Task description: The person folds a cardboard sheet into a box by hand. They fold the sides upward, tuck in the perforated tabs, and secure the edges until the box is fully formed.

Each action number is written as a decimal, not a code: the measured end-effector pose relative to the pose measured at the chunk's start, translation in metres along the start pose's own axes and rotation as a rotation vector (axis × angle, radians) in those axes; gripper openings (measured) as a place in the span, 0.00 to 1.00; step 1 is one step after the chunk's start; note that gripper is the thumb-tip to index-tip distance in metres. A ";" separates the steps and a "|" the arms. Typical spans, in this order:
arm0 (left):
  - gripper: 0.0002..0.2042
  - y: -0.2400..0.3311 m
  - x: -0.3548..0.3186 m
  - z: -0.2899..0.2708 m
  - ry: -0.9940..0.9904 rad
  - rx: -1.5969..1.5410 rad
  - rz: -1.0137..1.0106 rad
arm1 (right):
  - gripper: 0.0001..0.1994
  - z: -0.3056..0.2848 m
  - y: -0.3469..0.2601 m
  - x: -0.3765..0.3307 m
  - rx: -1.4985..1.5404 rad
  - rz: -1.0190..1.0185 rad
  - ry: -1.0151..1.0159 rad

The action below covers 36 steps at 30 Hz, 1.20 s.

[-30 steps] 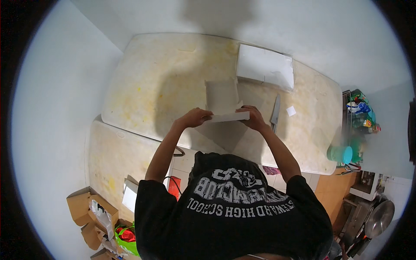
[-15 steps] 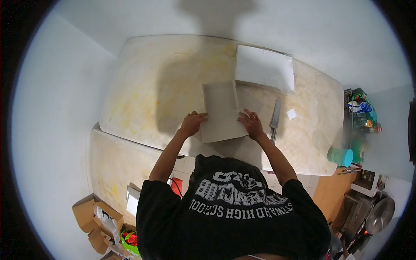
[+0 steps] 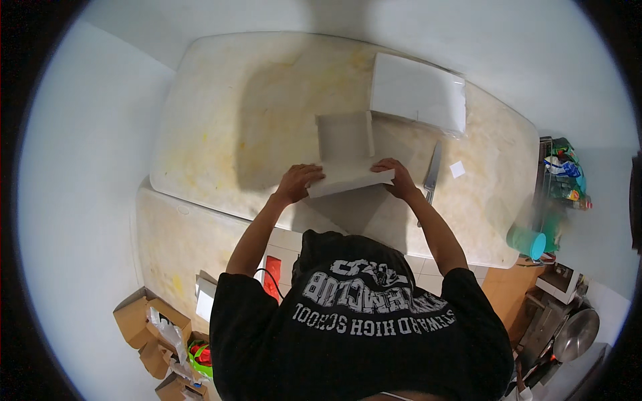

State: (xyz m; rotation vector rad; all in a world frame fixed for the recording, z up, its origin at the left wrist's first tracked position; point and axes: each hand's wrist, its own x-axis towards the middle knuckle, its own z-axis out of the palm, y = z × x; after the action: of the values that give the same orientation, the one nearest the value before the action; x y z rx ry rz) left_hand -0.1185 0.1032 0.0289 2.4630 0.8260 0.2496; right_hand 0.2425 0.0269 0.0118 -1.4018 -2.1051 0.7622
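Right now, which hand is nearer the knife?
Right. The right hand is just left of the knife; the left hand is farther left, at the left edge of the cardboard.

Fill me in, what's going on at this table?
A person is handling a partly folded carton at the table. The left hand holds the left end of its near part, the right hand the right end. The near edge is turned up; the far panel lies open. A knife and a white slip lie to the right, and a white stack sits at the back.
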 end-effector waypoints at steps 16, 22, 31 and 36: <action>0.20 -0.008 0.033 0.018 0.117 -0.055 -0.453 | 0.17 0.008 -0.011 0.038 -0.120 0.468 0.046; 0.06 -0.005 0.008 0.022 0.143 -0.015 -0.237 | 0.14 0.009 -0.002 -0.001 -0.042 0.201 0.218; 0.20 0.012 -0.021 0.014 0.068 -0.040 0.239 | 0.15 0.009 -0.034 -0.035 -0.118 -0.217 0.104; 0.20 0.009 -0.024 0.026 0.095 -0.284 0.135 | 0.22 0.005 -0.033 -0.032 -0.173 -0.190 0.000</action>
State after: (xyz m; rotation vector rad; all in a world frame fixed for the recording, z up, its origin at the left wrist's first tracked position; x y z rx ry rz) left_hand -0.1242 0.0717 0.0119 2.2540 0.6159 0.5008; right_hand 0.2289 -0.0137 0.0280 -1.2619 -2.3099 0.5163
